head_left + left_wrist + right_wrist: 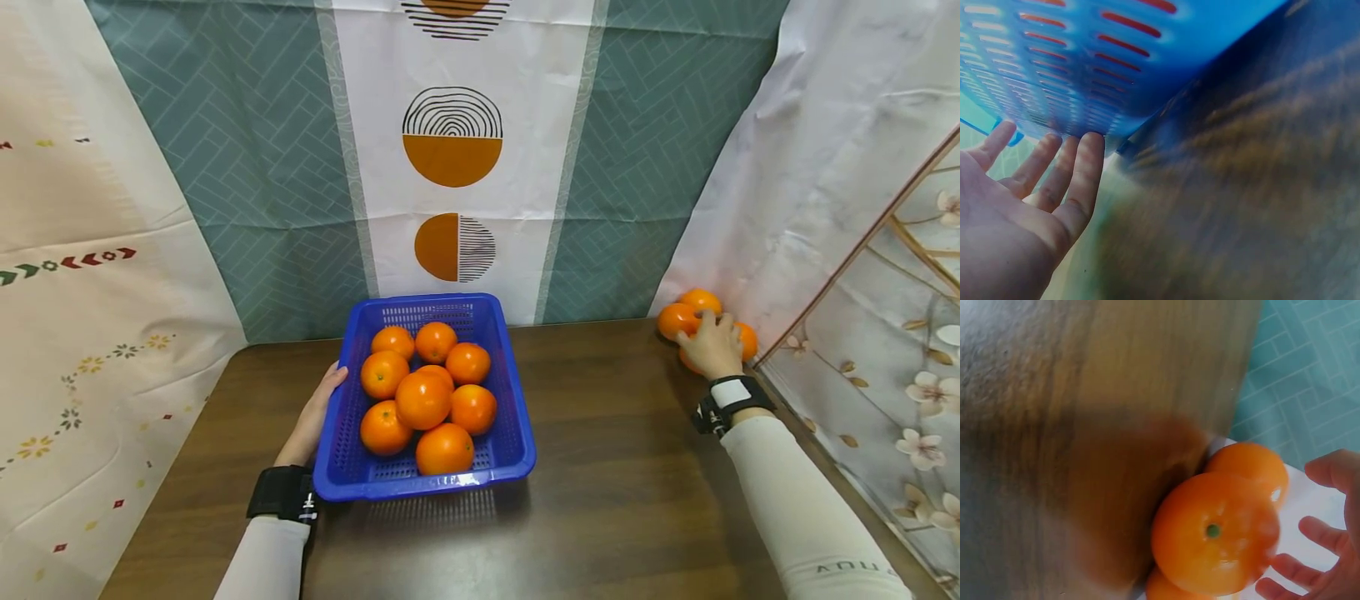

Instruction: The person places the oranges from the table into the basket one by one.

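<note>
A blue plastic basket (pixel 423 489) with slotted walls holds several oranges (pixel 423 400), one lying on top of the others. My left hand (pixel 318 408) is at the basket's left side; in the left wrist view its fairly straight fingertips touch the slotted wall. At the far right of the table, my right hand (pixel 711 343) reaches over a cluster of several oranges (pixel 678 321), partly hiding them. The right wrist view shows a large orange (pixel 1216 534) with a green stem spot; the spread fingers (pixel 1319 534) are beside it, not closed round it.
The brown wooden table (pixel 600 483) spreads between the basket and the right-hand oranges. A green and white patterned cloth (pixel 630 167) hangs along the back edge. Flowered cloth (pixel 885 392) borders the right side, and a cream cloth (pixel 90 317) the left.
</note>
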Available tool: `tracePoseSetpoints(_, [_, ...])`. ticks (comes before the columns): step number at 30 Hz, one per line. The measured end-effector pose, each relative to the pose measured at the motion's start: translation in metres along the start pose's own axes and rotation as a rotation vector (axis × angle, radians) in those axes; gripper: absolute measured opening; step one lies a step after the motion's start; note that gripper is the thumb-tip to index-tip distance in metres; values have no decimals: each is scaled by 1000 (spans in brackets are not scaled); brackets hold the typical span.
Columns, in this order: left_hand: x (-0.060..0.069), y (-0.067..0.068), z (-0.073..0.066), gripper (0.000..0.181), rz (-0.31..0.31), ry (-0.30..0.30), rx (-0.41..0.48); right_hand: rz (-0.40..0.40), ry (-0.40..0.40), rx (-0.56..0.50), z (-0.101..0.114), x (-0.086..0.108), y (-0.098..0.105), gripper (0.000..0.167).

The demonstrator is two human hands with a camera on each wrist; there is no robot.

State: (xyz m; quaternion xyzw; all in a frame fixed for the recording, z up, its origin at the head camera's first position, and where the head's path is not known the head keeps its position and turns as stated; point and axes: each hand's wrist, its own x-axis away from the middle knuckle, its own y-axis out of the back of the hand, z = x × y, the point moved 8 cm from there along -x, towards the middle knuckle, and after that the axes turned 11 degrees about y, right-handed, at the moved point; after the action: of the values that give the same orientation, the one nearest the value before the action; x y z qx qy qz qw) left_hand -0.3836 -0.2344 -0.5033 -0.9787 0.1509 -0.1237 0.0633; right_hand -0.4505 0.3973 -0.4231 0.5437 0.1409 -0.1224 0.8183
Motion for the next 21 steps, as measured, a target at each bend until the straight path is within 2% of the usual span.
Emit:
tracePoseSetpoints(10, [0,0,0,61,-9,-8,-7,24,-16,61,-12,5,-10,71])
tracePoseSetpoints(21, [0,1,-1,61,-12,-11,-9,-3,-10,76,-22,10,-18,63])
